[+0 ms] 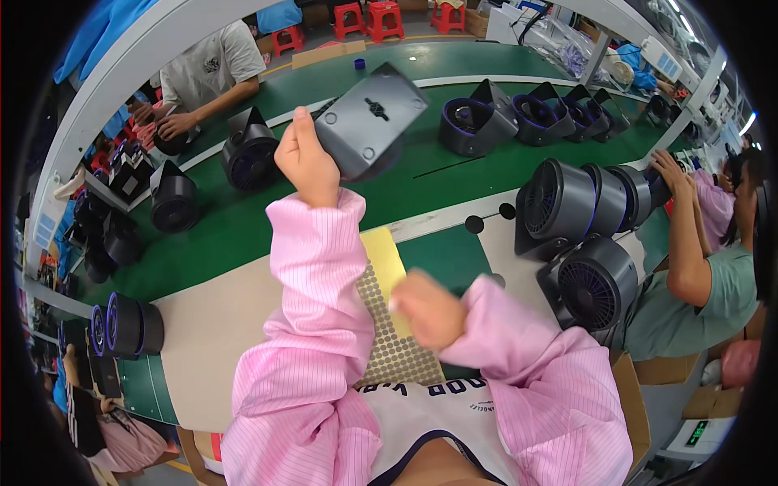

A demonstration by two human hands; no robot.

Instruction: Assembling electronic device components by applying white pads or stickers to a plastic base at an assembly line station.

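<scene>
My left hand (309, 158) is raised over the green belt, gripping a dark grey desk fan (344, 134) by its side. The fan's flat underside faces me, with round spots near its corners and a black slot in the middle. Blurred by motion, my right hand (429, 312) hovers over a sheet of small round grey adhesive pads (401, 363). Its fingers look curled together; whatever they may hold is too smeared to see. Beneath the hand, the sheet's bare yellow backing (381, 249) shows at the far end.
Several fans stand on the green conveyor belt (243, 215). More fans (587, 279) are stacked at my right and a pair (126, 324) at my left. Black discs (474, 223) lie by the belt's edge. Co-workers sit across the belt (215, 73) and at my right (697, 275).
</scene>
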